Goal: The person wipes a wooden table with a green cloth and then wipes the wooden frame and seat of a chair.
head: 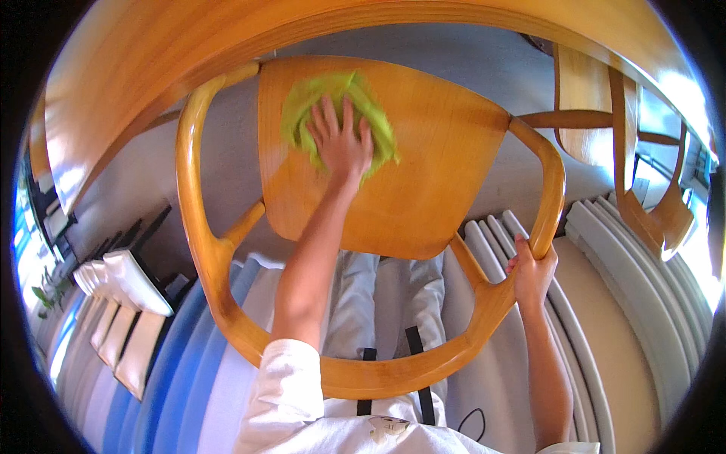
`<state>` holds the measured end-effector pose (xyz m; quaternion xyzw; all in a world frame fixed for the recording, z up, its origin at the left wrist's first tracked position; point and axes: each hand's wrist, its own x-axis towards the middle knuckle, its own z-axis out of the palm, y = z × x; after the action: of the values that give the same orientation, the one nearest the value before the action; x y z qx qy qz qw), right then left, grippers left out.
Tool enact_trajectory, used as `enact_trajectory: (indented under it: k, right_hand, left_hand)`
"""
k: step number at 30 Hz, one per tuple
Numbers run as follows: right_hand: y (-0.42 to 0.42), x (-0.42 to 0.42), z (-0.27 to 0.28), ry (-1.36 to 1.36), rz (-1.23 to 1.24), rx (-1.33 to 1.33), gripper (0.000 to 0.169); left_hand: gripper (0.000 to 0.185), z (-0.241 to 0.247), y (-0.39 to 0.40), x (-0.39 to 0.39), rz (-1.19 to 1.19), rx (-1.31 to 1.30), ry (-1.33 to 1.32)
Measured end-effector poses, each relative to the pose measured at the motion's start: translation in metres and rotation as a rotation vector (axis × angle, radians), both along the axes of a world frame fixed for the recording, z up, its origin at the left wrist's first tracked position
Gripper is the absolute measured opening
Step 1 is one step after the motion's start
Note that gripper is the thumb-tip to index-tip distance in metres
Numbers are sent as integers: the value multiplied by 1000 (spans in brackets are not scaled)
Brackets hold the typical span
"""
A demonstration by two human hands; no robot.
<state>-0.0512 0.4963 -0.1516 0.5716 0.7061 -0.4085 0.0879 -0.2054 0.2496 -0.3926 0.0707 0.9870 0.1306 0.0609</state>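
A wooden armchair with a flat seat (431, 159) and a curved back-and-arm rail (391, 377) stands right before me. My left hand (341, 142) lies with spread fingers on a yellow-green cloth (303, 105), pressing it flat against the far left part of the seat. The cloth is rumpled and slightly blurred. My right hand (534, 272) is closed around the chair's right arm, near where a support joins the rail. My left forearm reaches over the back rail and across the seat's near left edge.
A wooden tabletop (170, 74) curves over the far side, close beyond the seat. Another wooden chair (584, 102) stands at the right. Long grey padded pieces (635, 272) lie at the right, blue ones (176, 363) at the left. White chairs (133, 284) stand farther left.
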Motion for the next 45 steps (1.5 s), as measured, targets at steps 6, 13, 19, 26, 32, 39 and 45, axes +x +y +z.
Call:
enact_trajectory:
  k: [6,13,19,26,32,39,45]
  right_hand:
    - [-7,0,-6,45,87,-114,22]
    - [-23,-86,32,89,292,-97,19]
    - [-26,-113,34,100,329,-129,23]
    - [-38,-73,27,101,245,-234,24]
    - [-47,-61,-4,112,463,-136,27]
    - [-65,-94,4,97,475,-184,24]
    - [-87,-128,16,154,361,-312,16]
  left_hand:
    - [64,0,-37,-21,-127,75,69]
    - [74,10,-107,95,-61,56,95]
    - [75,18,-110,80,-27,48,41]
    - [75,15,-114,117,5,-18,25]
    - [78,11,-136,151,90,-12,-137]
    - [77,14,-155,130,76,-41,-87]
    - [75,8,-174,93,111,-49,-28]
